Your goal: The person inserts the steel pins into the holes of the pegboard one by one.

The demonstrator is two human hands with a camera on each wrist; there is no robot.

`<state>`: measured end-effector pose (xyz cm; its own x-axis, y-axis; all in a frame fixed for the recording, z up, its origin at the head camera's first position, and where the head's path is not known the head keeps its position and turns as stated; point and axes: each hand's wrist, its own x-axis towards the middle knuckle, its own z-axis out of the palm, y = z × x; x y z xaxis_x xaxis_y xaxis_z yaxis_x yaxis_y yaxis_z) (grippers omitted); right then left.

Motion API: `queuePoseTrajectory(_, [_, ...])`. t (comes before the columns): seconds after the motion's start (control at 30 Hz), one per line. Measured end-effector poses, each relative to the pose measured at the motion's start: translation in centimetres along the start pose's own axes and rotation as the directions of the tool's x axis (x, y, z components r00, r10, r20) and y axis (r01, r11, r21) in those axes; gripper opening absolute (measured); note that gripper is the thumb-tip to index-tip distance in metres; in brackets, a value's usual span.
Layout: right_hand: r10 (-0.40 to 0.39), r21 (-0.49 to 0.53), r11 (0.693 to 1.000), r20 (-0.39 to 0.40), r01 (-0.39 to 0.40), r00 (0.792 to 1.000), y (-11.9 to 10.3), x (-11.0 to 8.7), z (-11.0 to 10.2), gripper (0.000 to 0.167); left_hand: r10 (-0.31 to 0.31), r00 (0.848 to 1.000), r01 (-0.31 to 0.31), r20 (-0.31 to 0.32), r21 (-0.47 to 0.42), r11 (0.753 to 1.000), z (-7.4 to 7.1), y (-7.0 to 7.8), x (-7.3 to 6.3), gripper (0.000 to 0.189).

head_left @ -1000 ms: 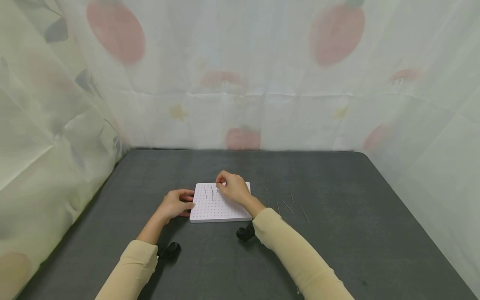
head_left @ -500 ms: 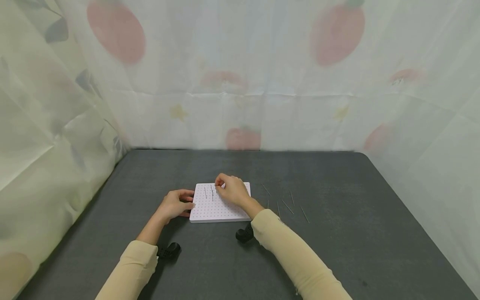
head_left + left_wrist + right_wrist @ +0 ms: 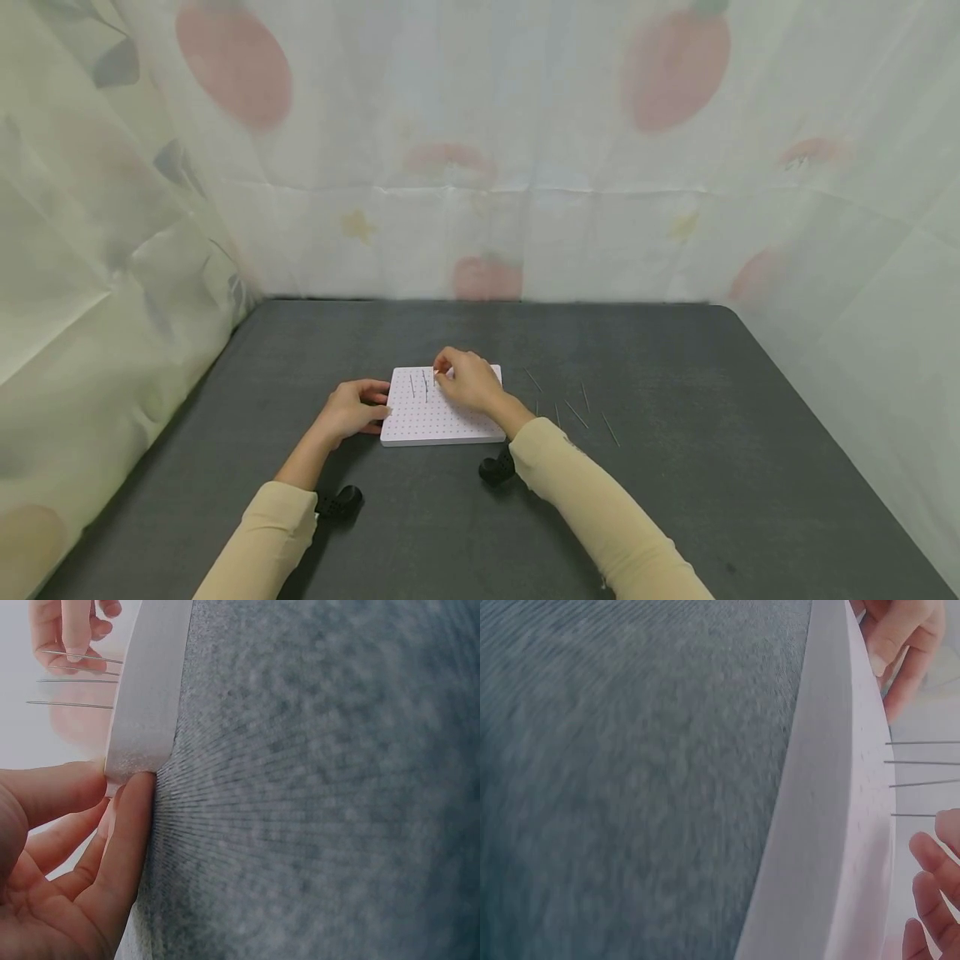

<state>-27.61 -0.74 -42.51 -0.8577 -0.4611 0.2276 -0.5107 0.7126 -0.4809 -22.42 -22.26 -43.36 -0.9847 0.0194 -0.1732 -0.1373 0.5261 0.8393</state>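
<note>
A white pegboard [image 3: 442, 427] with rows of small holes lies flat on the dark table. My left hand [image 3: 347, 411] grips its left edge, thumb on the top face and fingers at the side and underneath, as the left wrist view shows. Several thin metal pins [image 3: 71, 703] stand upright in the board's far left part. Above the board's far side is my right hand [image 3: 471, 383], thumb and index finger pinching a metal pin [image 3: 913, 815] beside the standing ones. Its other fingers are loosely bent, and the pin's upper end is hidden by the fingertips.
Several loose metal pins [image 3: 576, 414] lie scattered on the table [image 3: 675, 467] right of the board. A black wrist camera [image 3: 343, 502] hangs under the left wrist, another [image 3: 495, 469] under the right. Patterned curtains [image 3: 585, 233] enclose the table's back and sides.
My right hand has come down slightly over the same spot on the board, with the pin still between its fingertips. My left hand keeps its grip on the board's edge.
</note>
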Motion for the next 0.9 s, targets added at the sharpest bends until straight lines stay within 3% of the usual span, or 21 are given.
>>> queuePoseTrajectory(0.2, [-0.025, 0.005, 1.000, 0.020, 0.025, 0.999, 0.5, -0.4, -1.1, 0.017, 0.005, 1.000, -0.005, -0.003, -0.001, 1.000, 0.0, 0.1, -0.1, 0.048])
queuePoseTrajectory(0.5, [-0.128, 0.022, 0.992, 0.003, 0.128, 0.992, 1.8, -1.6, -3.3, 0.015, -0.003, 1.000, 0.003, 0.004, -0.021, 1.000, 0.0, -0.1, 0.0, 0.049])
queuePoseTrajectory(0.9, [-0.206, 0.080, 0.974, -0.090, 0.213, 0.975, 3.5, -4.4, -7.8, 0.011, -0.008, 1.000, 0.008, 0.001, -0.022, 1.000, 0.1, -0.1, 0.0, 0.048])
